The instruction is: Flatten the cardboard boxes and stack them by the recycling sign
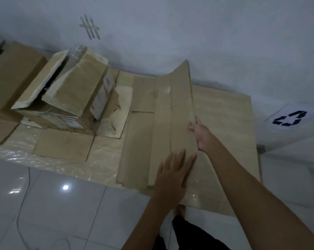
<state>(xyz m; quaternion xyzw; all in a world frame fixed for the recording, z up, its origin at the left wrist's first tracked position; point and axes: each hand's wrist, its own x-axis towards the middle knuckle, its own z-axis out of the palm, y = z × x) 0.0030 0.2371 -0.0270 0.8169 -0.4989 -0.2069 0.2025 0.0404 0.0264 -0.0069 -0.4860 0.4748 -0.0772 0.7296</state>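
So the flattened box (174,120) is sitting mid-frame, on top of a bigger cardboard sheet (224,123) that lies on the floor (53,204) against the wall (188,33). It's not fully flat yet, the far right panel is kicked up near the wall at upper centre.

My left hand (172,175) is laid on the near end, fingers straight and spread, just pressing down, no grip on anything. My right hand (200,134) is on the right edge of the box, thumb on top; the fingers look tucked under the edge, so I'd call that a pinch on the cardboard, though I can't see them properly.

To do this bit well, I reckon: keep the left palm as the anchor so the thing doesn't slide on the shiny plastic film, then run the right hand up along that edge toward the raised panel and press the crease down, not just the middle. Squash along the folds or it springs back.

The recycling sign (289,119) is at the right of the frame, just past the sheet, so the stack spot looks fine.

An open box (62,98) at upper left isn't flattened, with a shut box (13,73) beyond it.
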